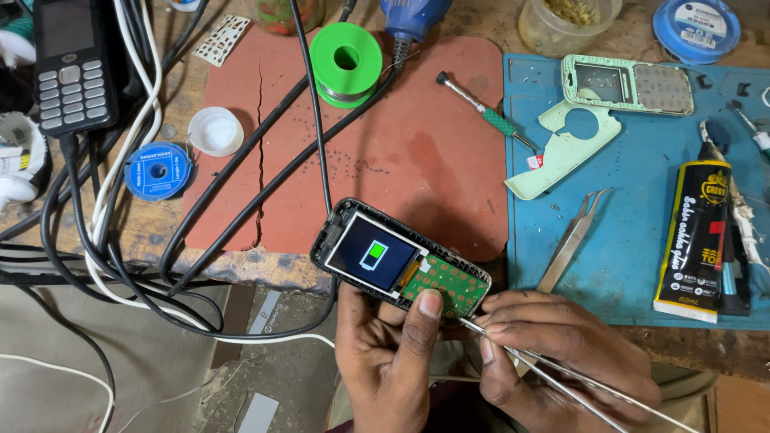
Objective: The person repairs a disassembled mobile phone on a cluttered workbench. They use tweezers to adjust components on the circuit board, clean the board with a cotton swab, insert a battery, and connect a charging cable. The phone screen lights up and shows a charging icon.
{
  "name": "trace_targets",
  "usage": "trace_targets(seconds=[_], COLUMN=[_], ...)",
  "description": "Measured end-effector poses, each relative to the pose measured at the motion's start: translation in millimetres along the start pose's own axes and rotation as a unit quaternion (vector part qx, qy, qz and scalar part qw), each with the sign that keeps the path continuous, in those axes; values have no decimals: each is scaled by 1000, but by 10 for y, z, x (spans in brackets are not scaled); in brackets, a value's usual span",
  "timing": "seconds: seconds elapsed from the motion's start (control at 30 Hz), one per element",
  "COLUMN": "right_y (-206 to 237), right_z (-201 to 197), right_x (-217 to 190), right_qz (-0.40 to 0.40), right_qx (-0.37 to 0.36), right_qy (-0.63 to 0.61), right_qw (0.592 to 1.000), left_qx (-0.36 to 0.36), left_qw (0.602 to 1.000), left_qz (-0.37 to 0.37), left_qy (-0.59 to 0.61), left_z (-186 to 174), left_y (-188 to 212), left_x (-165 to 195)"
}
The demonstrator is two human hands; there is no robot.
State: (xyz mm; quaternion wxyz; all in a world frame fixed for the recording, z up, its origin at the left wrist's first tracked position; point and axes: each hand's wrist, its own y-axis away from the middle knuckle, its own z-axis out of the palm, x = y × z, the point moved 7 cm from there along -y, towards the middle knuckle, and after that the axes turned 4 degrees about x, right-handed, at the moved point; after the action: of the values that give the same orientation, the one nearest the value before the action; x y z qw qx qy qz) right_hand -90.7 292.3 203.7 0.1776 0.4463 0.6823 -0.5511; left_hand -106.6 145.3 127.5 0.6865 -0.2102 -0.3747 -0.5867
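Messy worktop [449, 24], cables everywhere. Left hand [385, 361] gripping an opened phone [399, 261], screen lit, thumb on keypad board. Right hand [553, 353] pinching tweezers [513, 353] against its edge.

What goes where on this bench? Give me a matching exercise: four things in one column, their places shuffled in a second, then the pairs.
Things:
1. opened phone
2. green spool
3. glue tube
4. keypad phone

Places:
A. top left, among the cables
B. lying on the blue mat, right side
C. held in the left hand, screen lit
D. top of the red mat

Pairs: 1-C, 2-D, 3-B, 4-A
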Motion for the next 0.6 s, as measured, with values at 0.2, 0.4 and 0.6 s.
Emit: trace_targets(seconds=[0.2, 0.4, 0.6], right_y=[-6, -1, 16], right_z=[5, -14, -27], right_x=[-5, 6, 24], right_qz=[-2, 4, 14], right_qx=[-2, 7, 15], right_qy=[2, -12, 7], right_qw=[1000, 1000, 1000], left_qx=[13, 17, 15], left_qw=[1000, 1000, 999], left_qz=[-5, -2, -1], left_qy=[-24, -24, -31], left_z=[-16, -14, -18], left_y=[-1, 6, 4], left_x=[3, 5, 7])
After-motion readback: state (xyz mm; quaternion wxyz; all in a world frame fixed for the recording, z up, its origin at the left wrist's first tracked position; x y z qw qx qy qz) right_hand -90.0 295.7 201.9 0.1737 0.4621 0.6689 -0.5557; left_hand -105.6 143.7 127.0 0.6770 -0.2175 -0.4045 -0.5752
